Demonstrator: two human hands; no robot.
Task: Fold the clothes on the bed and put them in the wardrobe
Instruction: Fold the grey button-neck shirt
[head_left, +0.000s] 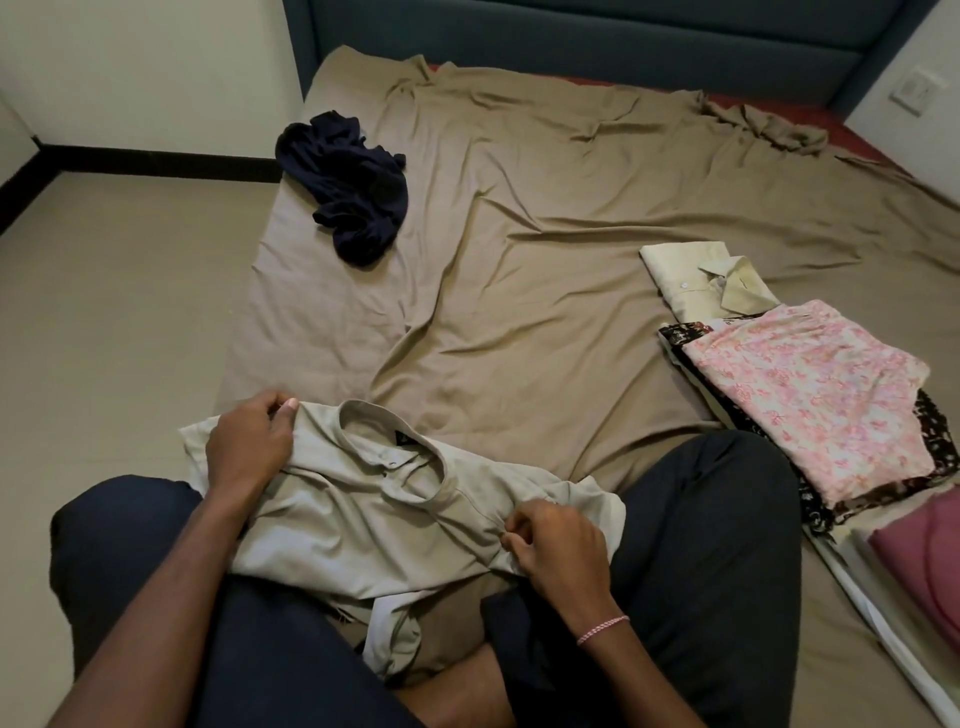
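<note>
Shirt lies collar-away (long axis toward the lap) — left hand and right hand pinch its shoulders.

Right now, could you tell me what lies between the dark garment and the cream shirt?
Nothing but bare wrinkled bedsheet between dark garment and cream shirt, in the head view.

We count one beige shirt, one crumpled navy garment, and, folded, at least four more: cream shirt, floral piece, dark print, maroon piece.
</note>
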